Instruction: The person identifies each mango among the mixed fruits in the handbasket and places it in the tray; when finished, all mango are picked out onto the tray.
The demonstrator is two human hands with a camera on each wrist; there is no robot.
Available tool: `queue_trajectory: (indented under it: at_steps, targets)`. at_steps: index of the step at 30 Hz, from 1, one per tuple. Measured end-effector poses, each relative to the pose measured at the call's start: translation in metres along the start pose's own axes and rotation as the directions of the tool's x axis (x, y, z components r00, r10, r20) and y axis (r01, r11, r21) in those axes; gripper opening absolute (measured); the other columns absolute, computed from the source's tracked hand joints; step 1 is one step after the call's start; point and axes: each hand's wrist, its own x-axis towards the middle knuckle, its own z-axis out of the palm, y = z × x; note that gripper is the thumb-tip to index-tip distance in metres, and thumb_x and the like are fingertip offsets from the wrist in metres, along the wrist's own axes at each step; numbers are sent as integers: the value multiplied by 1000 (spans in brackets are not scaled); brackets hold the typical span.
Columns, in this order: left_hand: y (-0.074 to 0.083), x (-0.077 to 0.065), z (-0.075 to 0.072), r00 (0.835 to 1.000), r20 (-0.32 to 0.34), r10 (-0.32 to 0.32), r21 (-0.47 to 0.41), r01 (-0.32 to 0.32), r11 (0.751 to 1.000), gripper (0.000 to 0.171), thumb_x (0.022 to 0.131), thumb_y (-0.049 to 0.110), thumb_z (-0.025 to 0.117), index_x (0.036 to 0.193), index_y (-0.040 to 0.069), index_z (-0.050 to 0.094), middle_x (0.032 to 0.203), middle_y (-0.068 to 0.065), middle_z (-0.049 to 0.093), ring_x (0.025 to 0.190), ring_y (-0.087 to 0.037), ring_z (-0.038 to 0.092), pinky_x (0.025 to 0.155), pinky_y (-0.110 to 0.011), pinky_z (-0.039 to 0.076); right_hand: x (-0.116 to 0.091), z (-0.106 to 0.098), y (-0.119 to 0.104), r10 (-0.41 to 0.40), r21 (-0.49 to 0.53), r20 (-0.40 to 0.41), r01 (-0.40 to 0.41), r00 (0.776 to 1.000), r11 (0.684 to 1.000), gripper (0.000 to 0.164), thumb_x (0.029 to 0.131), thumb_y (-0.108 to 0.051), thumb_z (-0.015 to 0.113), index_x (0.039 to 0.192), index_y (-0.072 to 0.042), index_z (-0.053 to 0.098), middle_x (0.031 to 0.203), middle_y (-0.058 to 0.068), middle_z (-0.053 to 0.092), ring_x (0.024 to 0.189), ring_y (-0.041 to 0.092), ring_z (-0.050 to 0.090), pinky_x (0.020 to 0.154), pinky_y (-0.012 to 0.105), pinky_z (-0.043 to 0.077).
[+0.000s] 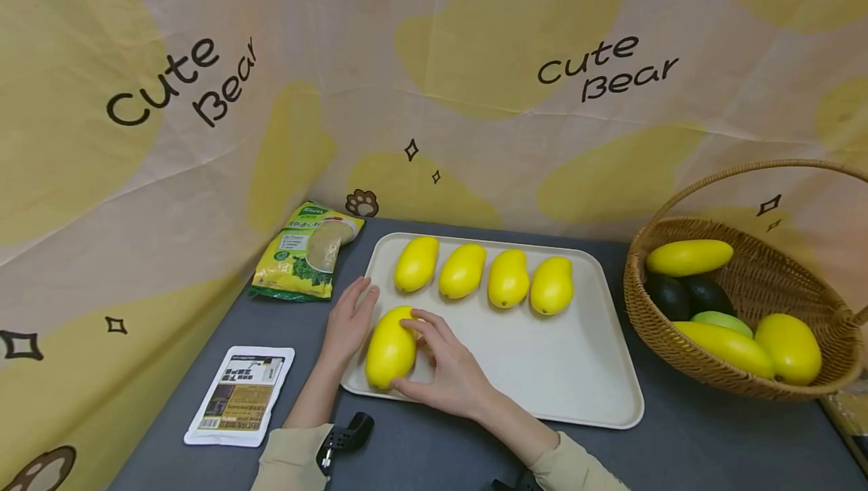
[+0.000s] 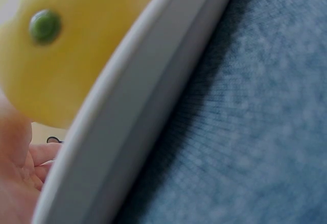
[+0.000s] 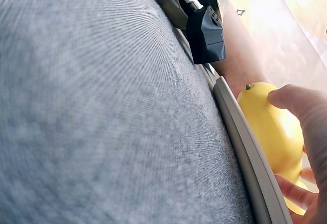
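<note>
A yellow mango [image 1: 390, 348] lies in the front left corner of the white tray [image 1: 488, 370]. My right hand [image 1: 447, 363] grips it, with the thumb at its near end and the fingers at its far end. In the right wrist view the thumb [image 3: 296, 99] presses on the mango [image 3: 273, 127] near its green stem. My left hand [image 1: 349, 325] is at the tray's left rim beside this mango, its fingers extended forward. In the left wrist view the mango's stem end [image 2: 76, 55] shows close up behind the rim. A row of mangoes [image 1: 508, 278] lies along the tray's back.
At the right stands a wicker basket [image 1: 739, 382] holding yellow fruit, dark avocados [image 1: 667, 297] and a green fruit [image 1: 722, 321]. A yellow-green food bag [image 1: 308, 254] lies behind my left hand, and a white packet [image 1: 240, 397] sits at the left. A printed cloth [image 1: 475, 122] hangs behind the table.
</note>
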Motion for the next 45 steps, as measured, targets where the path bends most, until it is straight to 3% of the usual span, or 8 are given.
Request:
queue_trajectory:
  at_steps: [13, 16, 20, 23, 29, 37, 42, 45]
  targets:
    - [2, -1, 0, 1000, 2, -2, 9, 2, 1000, 58, 102, 44, 46, 145, 5, 45, 154, -13, 34, 142, -34, 29, 113, -54, 27, -1, -1, 0, -36, -11, -48, 36, 998, 999, 70, 78, -39, 80, 137, -17, 50, 146, 1, 41, 99, 14, 59, 70, 24, 52]
    - [2, -1, 0, 1000, 6, -4, 13, 4, 1000, 58, 101, 44, 47, 145, 5, 45, 155, -13, 33, 142, -33, 28, 112, -53, 27, 0, -1, 2, -77, 3, -129, 78, 989, 997, 53, 81, -31, 78, 126, -14, 57, 136, 2, 49, 97, 17, 60, 72, 26, 53]
    - [2, 0, 1, 1000, 13, -12, 15, 12, 1000, 58, 101, 43, 48, 146, 6, 44, 155, -12, 32, 143, -32, 28, 112, -52, 28, 2, -1, 7, -156, 20, -269, 168, 950, 986, 20, 84, -15, 74, 102, -14, 64, 109, -2, 60, 88, 18, 59, 70, 28, 54]
    - [2, 0, 1, 1000, 19, -17, 23, 17, 1000, 59, 101, 43, 49, 147, 6, 43, 156, -12, 31, 143, -32, 27, 113, -52, 27, 2, -1, 9, -181, 30, -319, 201, 930, 979, 13, 85, -8, 71, 92, -16, 65, 93, -7, 62, 82, 16, 57, 65, 27, 52]
    - [3, 0, 1, 1000, 15, -7, 40, 6, 999, 58, 101, 40, 49, 146, 5, 43, 156, -13, 31, 143, -32, 27, 113, -52, 27, 3, -6, 2, -110, 117, -302, 151, 947, 982, 11, 87, -6, 70, 90, -17, 66, 83, -8, 64, 75, 10, 58, 63, 29, 53]
    - [5, 2, 3, 1000, 30, 0, 65, -2, 998, 58, 101, 39, 49, 147, 4, 41, 156, -14, 30, 144, -33, 25, 115, -51, 22, 4, -18, -10, 2, 210, -286, 60, 958, 976, 8, 86, 2, 69, 89, -5, 67, 76, 3, 65, 69, 13, 57, 61, 32, 53]
    - [3, 2, 2, 999, 41, -4, 69, 1, 998, 59, 101, 39, 50, 147, 4, 41, 157, -15, 28, 144, -33, 23, 115, -51, 21, 4, -33, -15, 51, 234, -271, 14, 961, 972, 6, 89, -5, 69, 92, -10, 68, 68, -5, 64, 64, 11, 57, 64, 27, 51]
    - [1, 1, 0, 999, 45, -10, 75, 7, 997, 58, 101, 39, 49, 147, 5, 41, 157, -14, 28, 145, -33, 23, 115, -52, 21, 5, -46, -18, 26, 215, -256, 30, 966, 976, 3, 91, -12, 68, 93, -14, 68, 64, -11, 61, 63, 8, 56, 65, 26, 51]
